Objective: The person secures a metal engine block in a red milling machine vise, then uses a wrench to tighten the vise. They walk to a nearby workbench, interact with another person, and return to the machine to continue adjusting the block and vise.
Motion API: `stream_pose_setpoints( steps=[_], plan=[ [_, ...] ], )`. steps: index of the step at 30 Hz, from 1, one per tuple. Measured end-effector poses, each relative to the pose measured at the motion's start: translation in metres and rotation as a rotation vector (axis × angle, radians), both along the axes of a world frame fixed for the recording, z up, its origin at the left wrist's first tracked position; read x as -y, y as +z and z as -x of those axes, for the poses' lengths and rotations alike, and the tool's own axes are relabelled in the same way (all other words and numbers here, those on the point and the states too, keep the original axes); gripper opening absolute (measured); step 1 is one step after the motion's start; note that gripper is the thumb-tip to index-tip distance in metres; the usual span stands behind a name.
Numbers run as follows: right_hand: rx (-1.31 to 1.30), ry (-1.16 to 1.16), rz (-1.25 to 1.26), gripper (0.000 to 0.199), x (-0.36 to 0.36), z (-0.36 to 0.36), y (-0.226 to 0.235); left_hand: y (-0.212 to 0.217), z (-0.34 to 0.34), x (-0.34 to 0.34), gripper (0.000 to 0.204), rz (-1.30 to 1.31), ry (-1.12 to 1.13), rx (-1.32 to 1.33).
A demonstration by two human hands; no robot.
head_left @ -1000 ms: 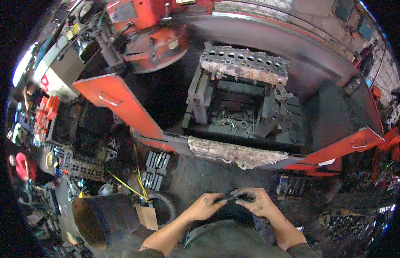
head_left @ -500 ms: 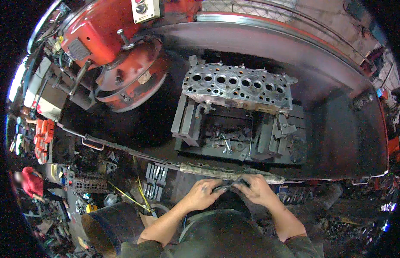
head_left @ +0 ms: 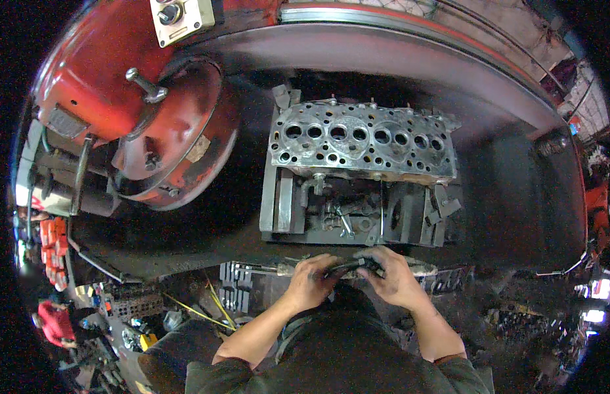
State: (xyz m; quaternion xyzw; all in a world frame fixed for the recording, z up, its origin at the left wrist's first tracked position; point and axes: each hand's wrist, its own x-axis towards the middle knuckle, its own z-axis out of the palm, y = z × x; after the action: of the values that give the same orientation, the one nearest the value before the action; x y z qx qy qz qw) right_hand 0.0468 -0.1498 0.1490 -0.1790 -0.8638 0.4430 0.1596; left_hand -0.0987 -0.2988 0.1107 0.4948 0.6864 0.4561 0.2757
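Observation:
My left hand (head_left: 311, 282) and my right hand (head_left: 393, 279) are close together in front of my body, at the near edge of the machine bed. Fingers of both hands are closed on a small dark, narrow object (head_left: 349, 266); its kind is hard to make out, and the fingers partly cover it. Dark grime marks the fingertips. Beyond them a metal engine cylinder head (head_left: 326, 156) lies with its holed face up across grey support blocks (head_left: 271, 200). Below it, a small wrench (head_left: 345, 222) and other metal parts rest on the machine table. Neither hand touches the cylinder head.
A red grinding machine head (head_left: 114, 56) with a round wheel guard (head_left: 177, 148) stands at the left, a control box (head_left: 182, 20) above it. The bed's raised wall (head_left: 410, 56) runs behind. Another person (head_left: 55, 323) in red is at the far lower left, near several engine parts.
The view has shifted, so the machine and cylinder head appear larger and closer. Both hands sit slightly higher in the picture, still together, with the dark object now showing more clearly between them.

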Motion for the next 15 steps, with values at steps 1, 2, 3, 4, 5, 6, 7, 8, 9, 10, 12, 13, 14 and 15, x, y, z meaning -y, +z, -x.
stream_pose_setpoints(
  steps=[1,2,3,4,5,6,7,8,9,10,12,13,14,15],
  plan=[
    [0.107,-0.005,0.015,0.022,0.0,0.004,0.001,-0.002,0.006,0.001,0.02,0.038,-0.031,0.045],
    [0.215,-0.015,0.033,0.022,0.0,0.008,0.0,-0.004,0.01,0.001,0.02,0.017,-0.038,0.0],
    [0.341,-0.035,0.041,0.023,0.0,0.011,0.0,-0.007,0.014,0.0,0.02,-0.005,-0.046,-0.046],
    [0.409,-0.052,0.041,0.024,0.001,0.015,-0.002,-0.008,0.019,0.001,0.02,-0.003,-0.069,-0.079],
    [0.496,-0.079,0.032,0.025,0.002,0.019,-0.004,-0.009,0.022,0.001,0.02,-0.002,-0.069,-0.097],
    [0.628,-0.084,0.016,0.025,0.003,0.022,-0.005,-0.01,0.028,0.002,0.02,0.02,-0.083,-0.106],
    [0.465,-0.123,0.035,0.025,0.004,0.025,-0.005,-0.011,0.032,0.002,0.02,0.042,-0.096,-0.116],
    [0.348,-0.139,0.043,0.025,0.005,0.027,-0.005,-0.011,0.038,0.002,0.02,0.044,-0.094,-0.066],
    [0.248,-0.171,0.039,0.025,0.006,0.028,-0.004,-0.011,0.043,0.002,0.021,0.045,-0.093,-0.019],
    [0.072,-0.143,-0.034,0.024,0.008,0.03,-0.003,-0.011,0.048,0.0,0.021,0.049,-0.086,0.038],
    [0.102,-0.128,0.04,0.022,0.011,0.033,0.001,-0.008,0.055,-0.003,0.024,-0.003,-0.114,-0.041],
    [0.106,-0.122,0.061,0.022,0.013,0.035,0.003,-0.006,0.057,-0.005,0.025,-0.02,-0.124,-0.072],
    [0.227,-0.157,0.064,0.021,0.014,0.036,0.004,-0.004,0.059,-0.007,0.026,-0.04,-0.146,-0.14],
    [0.34,-0.184,0.056,0.021,0.015,0.038,0.005,-0.002,0.061,-0.01,0.027,-0.058,-0.164,-0.206]
  ],
)
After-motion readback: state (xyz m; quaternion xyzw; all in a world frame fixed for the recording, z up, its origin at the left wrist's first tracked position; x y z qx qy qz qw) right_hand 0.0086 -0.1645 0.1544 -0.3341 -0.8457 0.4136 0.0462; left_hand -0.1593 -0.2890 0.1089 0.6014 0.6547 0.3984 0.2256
